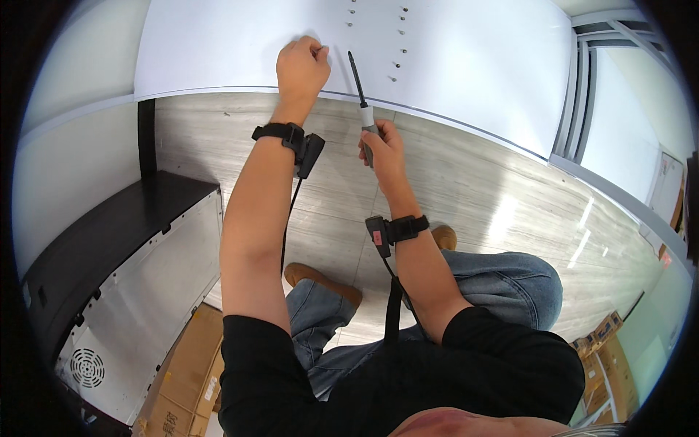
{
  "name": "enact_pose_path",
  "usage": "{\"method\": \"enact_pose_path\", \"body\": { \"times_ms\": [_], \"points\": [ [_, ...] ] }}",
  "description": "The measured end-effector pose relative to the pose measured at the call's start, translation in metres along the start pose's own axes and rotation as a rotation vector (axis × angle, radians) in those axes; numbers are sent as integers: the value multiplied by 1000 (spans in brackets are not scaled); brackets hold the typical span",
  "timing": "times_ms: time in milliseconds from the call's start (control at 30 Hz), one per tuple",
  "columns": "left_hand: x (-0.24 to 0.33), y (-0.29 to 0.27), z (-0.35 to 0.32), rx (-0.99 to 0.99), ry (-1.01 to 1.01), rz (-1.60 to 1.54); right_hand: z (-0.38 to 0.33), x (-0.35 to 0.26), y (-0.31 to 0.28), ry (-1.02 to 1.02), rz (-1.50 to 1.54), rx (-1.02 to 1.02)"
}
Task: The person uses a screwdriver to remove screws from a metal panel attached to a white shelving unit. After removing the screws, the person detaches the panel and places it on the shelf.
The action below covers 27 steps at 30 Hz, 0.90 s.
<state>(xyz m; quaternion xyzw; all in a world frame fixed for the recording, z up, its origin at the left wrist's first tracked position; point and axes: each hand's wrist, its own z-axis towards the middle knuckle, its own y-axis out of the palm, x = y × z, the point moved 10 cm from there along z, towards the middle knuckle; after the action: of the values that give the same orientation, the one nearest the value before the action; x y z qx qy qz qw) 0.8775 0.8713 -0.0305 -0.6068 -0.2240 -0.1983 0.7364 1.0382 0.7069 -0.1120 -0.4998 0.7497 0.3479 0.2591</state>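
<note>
My right hand (386, 151) is wrapped round the grey handle of a screwdriver (355, 79). Its dark shaft points away from me, with the tip over the white tabletop (218, 51). To the left, my left hand (302, 69) is closed above the table near its front edge, thumb and fingers pressed together. Whatever it may pinch is too small or hidden to make out. Small screws (404, 51) stand in two loose rows on the white surface, beyond and to the right of the screwdriver's tip.
A black-topped metal cabinet (124, 218) with a round vent stands at my left, beside a cardboard box (182, 375). Grey metal framing (579, 102) rises at the table's right end. More small boxes (601, 331) are at the lower right. Light tiled floor (328, 211) lies under my arms.
</note>
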Motion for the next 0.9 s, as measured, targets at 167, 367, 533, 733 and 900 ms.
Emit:
{"method": "enact_pose_path", "body": {
  "times_ms": [167,367,533,733,900],
  "points": [
    [11,7,13,-119,137,73,-1,-2,2,9,-5,-8],
    [2,15,16,-161,104,182,0,-1,0,12,6,-13],
    [17,21,11,-109,94,-118,0,-3,-2,4,20,1],
    [40,21,2,-7,213,-151,2,-5,-5,4,45,3],
    [44,15,-1,109,263,-146,3,-3,-6,13,39,13]
  ]
}}
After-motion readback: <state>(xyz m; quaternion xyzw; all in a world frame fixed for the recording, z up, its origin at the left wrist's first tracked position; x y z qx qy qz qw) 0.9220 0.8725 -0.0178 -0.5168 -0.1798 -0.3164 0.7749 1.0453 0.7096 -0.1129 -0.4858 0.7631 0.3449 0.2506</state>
